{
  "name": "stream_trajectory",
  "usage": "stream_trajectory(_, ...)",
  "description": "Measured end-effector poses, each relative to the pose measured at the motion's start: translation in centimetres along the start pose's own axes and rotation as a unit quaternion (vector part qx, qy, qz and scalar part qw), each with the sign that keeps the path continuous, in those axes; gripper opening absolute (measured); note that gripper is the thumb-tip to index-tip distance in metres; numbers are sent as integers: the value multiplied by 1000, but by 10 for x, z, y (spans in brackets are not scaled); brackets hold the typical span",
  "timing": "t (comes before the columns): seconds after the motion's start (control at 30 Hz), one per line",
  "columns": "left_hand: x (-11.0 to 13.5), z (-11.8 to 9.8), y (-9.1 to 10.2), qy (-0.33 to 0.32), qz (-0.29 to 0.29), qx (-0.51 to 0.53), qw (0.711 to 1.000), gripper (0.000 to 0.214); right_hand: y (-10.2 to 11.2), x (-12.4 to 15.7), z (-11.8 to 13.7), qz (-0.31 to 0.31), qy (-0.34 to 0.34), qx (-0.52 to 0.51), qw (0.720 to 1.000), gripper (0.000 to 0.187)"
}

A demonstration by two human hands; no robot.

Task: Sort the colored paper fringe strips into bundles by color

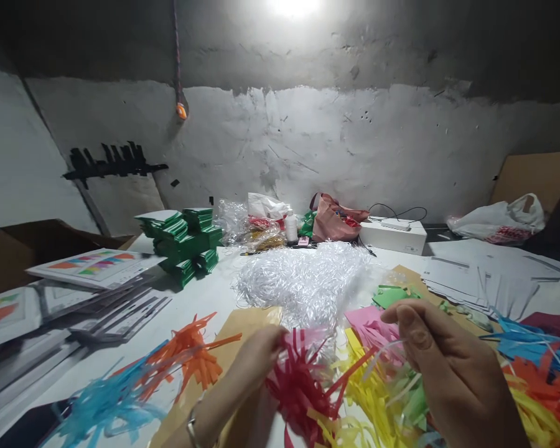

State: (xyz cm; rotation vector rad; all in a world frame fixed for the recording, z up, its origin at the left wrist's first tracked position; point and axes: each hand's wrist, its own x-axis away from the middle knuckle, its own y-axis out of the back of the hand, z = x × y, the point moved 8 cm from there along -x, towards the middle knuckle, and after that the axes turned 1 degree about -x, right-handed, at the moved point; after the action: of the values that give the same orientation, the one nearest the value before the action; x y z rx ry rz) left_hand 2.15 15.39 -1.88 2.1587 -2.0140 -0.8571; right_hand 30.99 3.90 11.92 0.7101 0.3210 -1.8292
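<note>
My left hand reaches in from the bottom with a bracelet on its wrist. Its closed fingers, slightly blurred, are at the top of a red paper tassel whose strips hang and spread below. My right hand is closed, thumb against the bent fingers. A thin clear strand runs from its fingers down to the left. Between the hands lie yellow paper tassels, a pink tassel and light green strips. Left of my left arm are an orange tassel and a blue tassel.
A heap of clear strands lies mid-table. Behind it stand a white bottle, a pink bag and a white box. Green bundles and printed sheets are stacked left. More blue strips lie right.
</note>
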Motion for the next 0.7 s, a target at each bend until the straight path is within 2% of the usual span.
stream_trajectory(0.07, -10, -2, 34, 16, -46, 41, 998, 8, -3, -3, 1, 0, 12, 16, 1000, 33)
stream_trajectory(0.17, -12, -8, 83, 26, -146, 135, 980, 20, -12, -4, 1, 32, 51, 31, 998, 28)
stream_trajectory(0.27, 2, -21, 106, -11, -225, 239, 944, 31, -29, 0, -9, 46, 54, 35, 997, 29)
stream_trajectory(0.37, 18, -37, 102, -66, -233, 302, 922, 38, -55, 9, -25, 69, 8, 13, 998, 35)
stream_trajectory(0.47, 33, -51, 87, -107, -190, 328, 919, 37, -93, 19, -39, 160, -19, -15, 987, 39)
stream_trajectory(0.57, 44, -62, 73, -129, -124, 335, 925, 27, -123, 28, -51, 255, -45, -70, 963, 41)
stream_trajectory(0.63, 48, -70, 67, -136, -78, 331, 930, 19, -128, 29, -56, 252, -61, -124, 958, 39)
stream_trajectory(0.7, 51, -86, 60, -167, -19, 295, 941, 15, -121, 27, -58, 189, -72, -166, 965, 33)
